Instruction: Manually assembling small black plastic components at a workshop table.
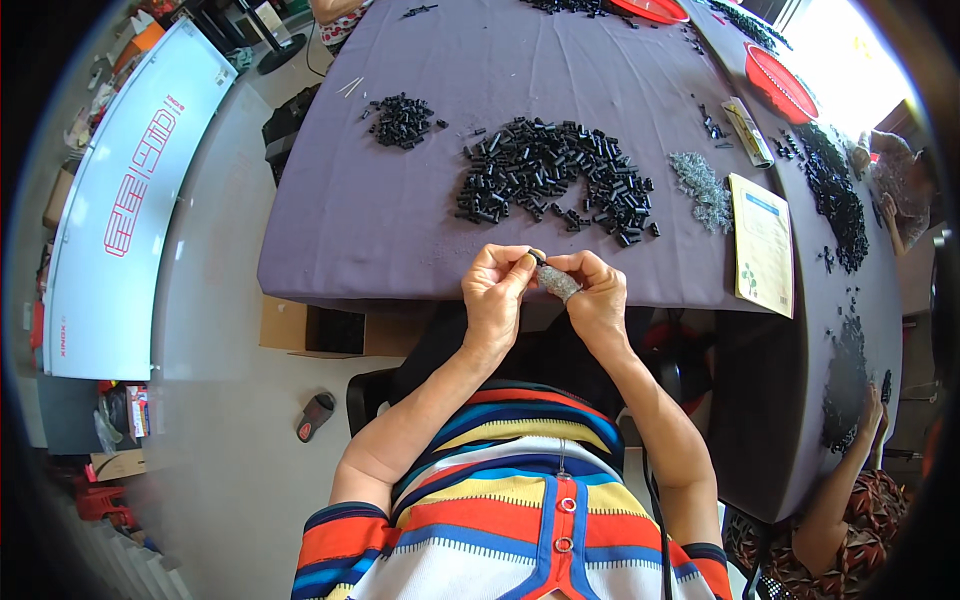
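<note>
Just off the front edge of the table, my two hands meet at the fingertips. A small black part is pinched in my left hand, its fingers closed. My right hand is closed too, with a clump of small clear-grey pieces held in its fingers, touching the black part at its tip. Beyond the hands lies a large heap of short black tubular parts, curved like an arch. To its right is a pile of small clear-grey pieces, like the clump I hold.
A smaller black-part pile sits at the left on the purple-grey tablecloth. A yellowish booklet lies near the right edge. Red baskets stand farther back. Other people's hands work among black parts at the right table.
</note>
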{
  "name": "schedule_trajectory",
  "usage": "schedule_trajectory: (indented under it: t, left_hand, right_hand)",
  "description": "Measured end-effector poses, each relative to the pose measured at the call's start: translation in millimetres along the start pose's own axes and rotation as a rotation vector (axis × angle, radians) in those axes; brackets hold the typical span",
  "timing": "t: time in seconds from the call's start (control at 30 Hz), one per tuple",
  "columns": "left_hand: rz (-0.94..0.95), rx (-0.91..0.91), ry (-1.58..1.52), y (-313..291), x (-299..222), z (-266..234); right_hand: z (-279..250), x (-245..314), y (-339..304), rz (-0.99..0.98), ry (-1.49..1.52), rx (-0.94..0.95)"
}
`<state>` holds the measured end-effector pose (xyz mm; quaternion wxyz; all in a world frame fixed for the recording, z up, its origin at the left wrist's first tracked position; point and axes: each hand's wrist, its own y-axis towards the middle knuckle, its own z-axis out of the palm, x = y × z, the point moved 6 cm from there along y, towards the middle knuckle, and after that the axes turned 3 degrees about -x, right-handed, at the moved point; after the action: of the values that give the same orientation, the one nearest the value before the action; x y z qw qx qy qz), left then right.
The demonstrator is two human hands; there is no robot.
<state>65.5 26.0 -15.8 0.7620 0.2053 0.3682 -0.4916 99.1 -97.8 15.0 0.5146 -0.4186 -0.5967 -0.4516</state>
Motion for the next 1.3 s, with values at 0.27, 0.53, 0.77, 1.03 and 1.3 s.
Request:
schedule_trajectory:
  t: [0.27, 0.53, 0.77, 1.03, 1.3]
  left_hand:
    - [-0.030, 0.007, 0.066, 2, -6, 2]
    - [-0.251, 0.176, 0.026, 7, -7, 0]
    - [-0.359, 0.245, 0.062, 1, -5, 10]
    - [-0.506, 0.225, -0.045, -1, 4, 8]
    - [-0.535, 0.228, -0.086, 2, 9, 7]
  right_hand:
    - [3, -4, 2, -0.007, 0.025, 0.039]
    - [-5, 20, 8, -0.121, -0.248, 0.159]
    - [-5, 23, 11, -0.320, -0.195, 0.281]
    - [-4, 20, 10, -0.289, -0.135, 0.272]
    - [-4, 11, 11, -0.276, -0.043, 0.217]
